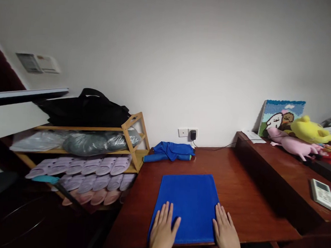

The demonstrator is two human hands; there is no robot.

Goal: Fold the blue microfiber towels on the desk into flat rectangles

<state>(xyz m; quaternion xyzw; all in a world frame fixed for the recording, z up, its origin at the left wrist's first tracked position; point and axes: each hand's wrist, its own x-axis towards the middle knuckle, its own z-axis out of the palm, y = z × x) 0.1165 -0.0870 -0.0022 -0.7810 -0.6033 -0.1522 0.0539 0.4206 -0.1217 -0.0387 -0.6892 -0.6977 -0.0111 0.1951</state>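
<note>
A blue cloth (189, 205) lies spread flat in a near-square on the brown wooden desk (250, 205). My left hand (163, 229) rests on its near left part, fingers stretched out and thumb apart. On the opposite side, my right hand (227, 230) lies flat across the cloth's right edge, partly over the desk, with its fingers extended. Neither hand grips anything. Farther back, against the wall, sits a crumpled blue cloth (173, 150) together with a rolled blue cloth (165, 158).
Left of the desk stands a wooden rack (136, 152) with several lilac slippers (94, 166) and a black bag (87, 109). A raised ledge (284, 166) at right carries plush toys (294, 142) and a white remote-like device (323, 194). A black plug (193, 134) trails a cord.
</note>
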